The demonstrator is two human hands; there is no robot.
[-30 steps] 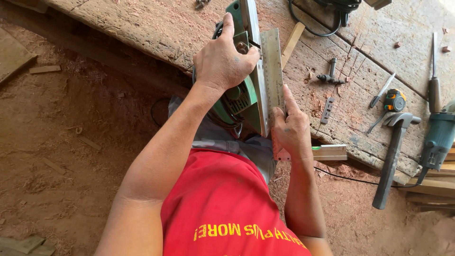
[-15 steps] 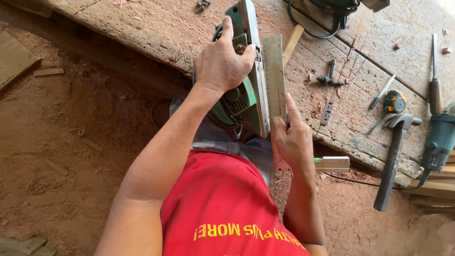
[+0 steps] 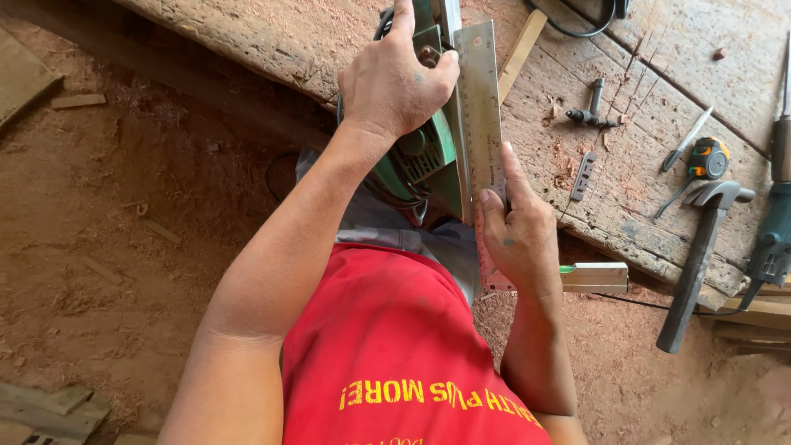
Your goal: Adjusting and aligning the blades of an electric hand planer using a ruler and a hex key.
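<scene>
- At the near edge of the old wooden workbench (image 3: pixel 626 206), we've got a green circular saw (image 3: pixel 424 152) sitting on the wood with a metal ruler (image 3: pixel 479 107) laid right along its base plate.
- Our left hand (image 3: pixel 395 82) is wrapped tight around the saw's handle from above, fingers closed on the grip.
- Our right hand (image 3: pixel 519 235) is clamped on the lower end of the ruler, thumb stretched up along its face, pressing it flat against the bench and snug to the saw's side.
- Looks to us like the guide-and-line-up stage: ruler acting as a fence or check for the saw, rather than a free cut. Can't tell from here whether the blade is spinning.
- If the saw does get pushed along, our read is that it calls for keeping the ruler pinned dead still and that thumb well off the blade side, since thumb and base plate are just beside each other.
- Off to the right on the bench: a hammer (image 3: pixel 700 255) hanging half over the edge, a tape measure (image 3: pixel 707 158), a small chuck key (image 3: pixel 592 111), and a blue-green power tool (image 3: pixel 774 239) at the frame edge.
- A thin wooden strip (image 3: pixel 521 51) lies angled behind the ruler, and sawdust covers the ground (image 3: pixel 124 247) below.
</scene>
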